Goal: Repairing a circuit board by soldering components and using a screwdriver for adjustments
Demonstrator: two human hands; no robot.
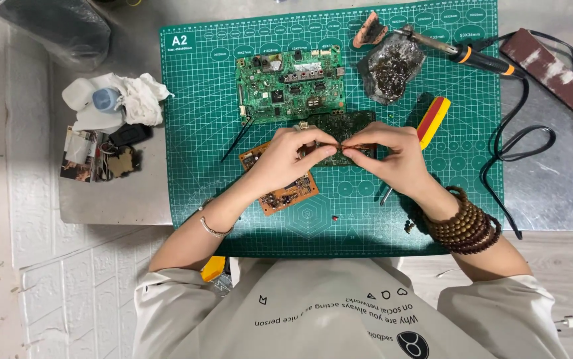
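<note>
Metal worktop (133,193) carries a green cutting mat (339,213) that covers most of it. On the mat's upper part lies a large green circuit board (291,83). Just below it sits a smaller dark circuit board (343,126), partly hidden by the hands. An orange-brown circuit board (286,189) lies tilted under the left hand, near the mat's middle.

Left hand (286,156) and right hand (393,156) meet over the dark board, fingertips almost touching. Both are pinched shut on a small thin part (341,146) held between them, thumb against forefinger on each side; what the part is, cannot tell. Right wrist wears wooden bead bracelets (462,226); left wrist a thin bangle (213,229).

Top right: soldering iron (459,52) with black cord, beside a dark crumpled lump (389,66). A red and yellow tool handle (434,118) shows just behind the right hand. Off the mat, left: crumpled white cloth (137,96).
</note>
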